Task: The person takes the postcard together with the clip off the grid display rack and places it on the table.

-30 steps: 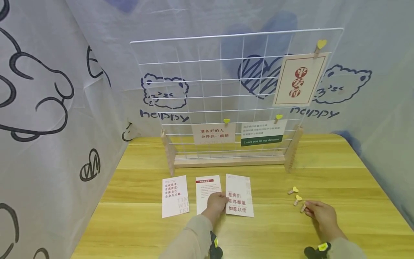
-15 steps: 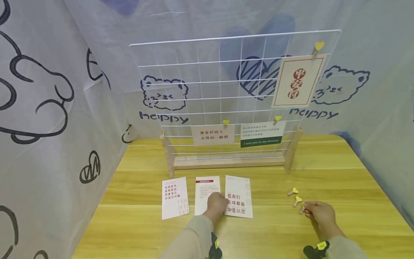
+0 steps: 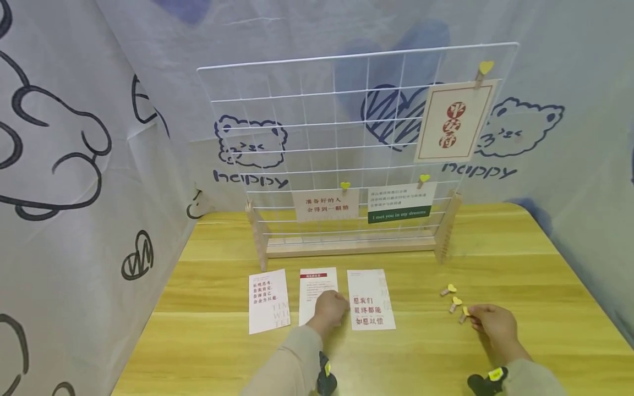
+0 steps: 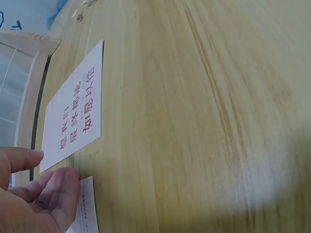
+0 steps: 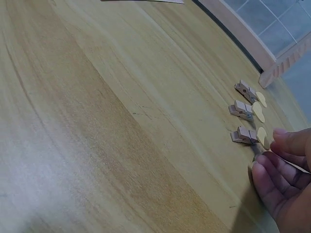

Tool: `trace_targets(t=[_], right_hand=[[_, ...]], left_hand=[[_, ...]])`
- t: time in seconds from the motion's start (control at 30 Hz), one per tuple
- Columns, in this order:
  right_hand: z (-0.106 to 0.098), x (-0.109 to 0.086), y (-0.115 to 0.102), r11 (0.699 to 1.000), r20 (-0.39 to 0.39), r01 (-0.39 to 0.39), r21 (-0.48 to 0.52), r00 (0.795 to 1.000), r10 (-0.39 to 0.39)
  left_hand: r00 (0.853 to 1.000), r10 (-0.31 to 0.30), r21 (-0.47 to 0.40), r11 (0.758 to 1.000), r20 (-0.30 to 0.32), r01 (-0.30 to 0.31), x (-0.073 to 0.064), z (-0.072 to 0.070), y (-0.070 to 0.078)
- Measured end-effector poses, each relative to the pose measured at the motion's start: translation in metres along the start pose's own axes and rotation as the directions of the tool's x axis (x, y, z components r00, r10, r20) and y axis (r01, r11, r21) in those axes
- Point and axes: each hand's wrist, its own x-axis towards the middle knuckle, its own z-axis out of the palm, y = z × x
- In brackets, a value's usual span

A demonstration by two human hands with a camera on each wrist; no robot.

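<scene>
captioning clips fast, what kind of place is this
Likely a small indoor craft or display setup, perhaps staged for recording: a wooden table with cards laid out, a wire display rack, and printed cloth behind.

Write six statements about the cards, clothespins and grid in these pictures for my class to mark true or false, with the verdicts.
1. The right grip is nearer than the left grip to the loose heart-topped clothespins on the wooden table. True.
2. Five heart-topped clothespins lie loose on the wooden table. False: three do.
3. The red-bordered card hangs higher on the white wire grid than the green-banded card. True.
4. The green-banded card lies flat on the wooden table. False: it is clipped to the white wire grid.
5. In the head view, the left grip partly hides the middle card of three lying in a row. True.
6. Two clips hold the red-bordered card. False: one yellow-heart clip shows.
</scene>
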Motion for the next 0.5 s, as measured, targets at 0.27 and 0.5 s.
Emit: trace_targets(t=[0.27, 0.5], right_hand=[[-0.007, -0.003, -0.003, 0.999, -0.022, -0.011, -0.043, 1.000, 0.010], [-0.012, -0.005, -0.012, 0.994, 0.005, 0.005, -0.113, 1.000, -0.004]], left_hand=[[0.994, 0.039, -0.157, 0.987, 0.100, -0.024, 0.006, -0.007, -0.001], [0.986, 0.022, -0.336, 0.941, 0.165, 0.035, 0.006, -0.012, 0.001]])
